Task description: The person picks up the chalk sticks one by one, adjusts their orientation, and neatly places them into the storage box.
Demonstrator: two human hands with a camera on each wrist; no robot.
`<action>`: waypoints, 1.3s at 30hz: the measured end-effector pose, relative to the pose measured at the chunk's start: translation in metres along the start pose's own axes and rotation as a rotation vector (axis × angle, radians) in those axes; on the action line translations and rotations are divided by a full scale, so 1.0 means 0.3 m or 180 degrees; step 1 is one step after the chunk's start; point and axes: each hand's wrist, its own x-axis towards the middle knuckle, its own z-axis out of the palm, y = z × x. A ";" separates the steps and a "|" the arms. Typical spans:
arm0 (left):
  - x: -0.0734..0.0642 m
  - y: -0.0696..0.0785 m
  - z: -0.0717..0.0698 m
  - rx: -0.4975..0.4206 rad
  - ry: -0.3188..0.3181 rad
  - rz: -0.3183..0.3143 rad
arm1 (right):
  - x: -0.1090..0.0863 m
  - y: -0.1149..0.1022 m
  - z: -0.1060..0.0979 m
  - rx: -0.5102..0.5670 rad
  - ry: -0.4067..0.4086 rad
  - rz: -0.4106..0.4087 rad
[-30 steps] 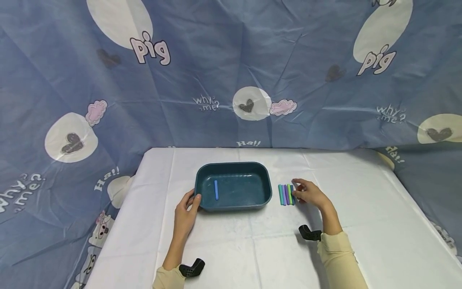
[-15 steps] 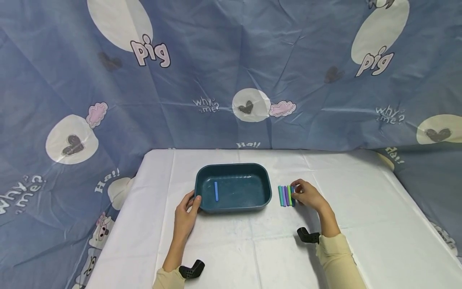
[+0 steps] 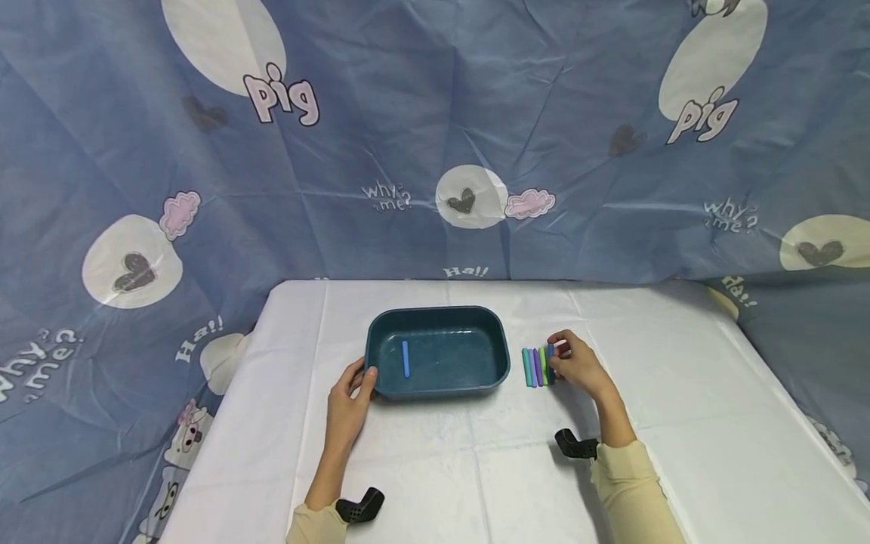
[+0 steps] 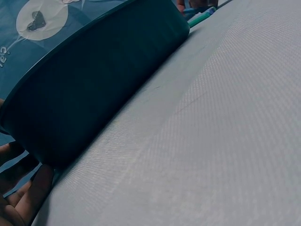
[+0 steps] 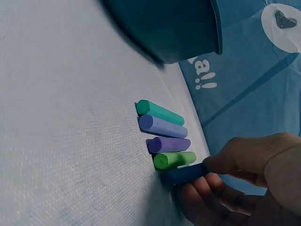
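Observation:
My left hand (image 3: 349,404) holds the left front corner of a dark teal plastic tub (image 3: 451,392), thumb and fingers about its wall. One blue chalk stick (image 3: 405,359) lies inside the tub, towards its left. Right of the tub, my right hand (image 3: 580,366) pinches a dark blue chalk stick (image 5: 184,174) at its far end, with the thumb above and the fingers below. Beside it on the cloth lie a green chalk stick (image 5: 174,160), a purple one (image 5: 170,144), a periwinkle one (image 5: 163,126) and a turquoise one (image 5: 160,111), side by side.
White cloth (image 3: 421,468) covers the table. A blue printed curtain (image 3: 381,136) hangs behind its back edge and at the sides. Black devices sit on both wrists, the left (image 3: 362,505) and the right (image 3: 575,443).
My right fingers have closed on the dark blue chalk stick, and more of its upper end shows beside the green one. The left hand and the tub keep their places.

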 end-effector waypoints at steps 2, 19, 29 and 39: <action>0.000 0.000 -0.001 0.0013 0.0005 -0.0007 | 0.003 -0.003 0.001 0.0050 0.0052 -0.0011; 0.001 0.001 -0.004 -0.0017 -0.0016 -0.0015 | 0.002 -0.046 0.002 0.0748 0.0232 0.0169; 0.003 -0.007 -0.006 0.0072 -0.0032 -0.0070 | -0.009 -0.127 0.005 0.0911 0.0181 0.0139; 0.003 -0.002 -0.004 0.0070 -0.0031 -0.0061 | 0.023 -0.119 0.037 0.0909 0.0176 0.0043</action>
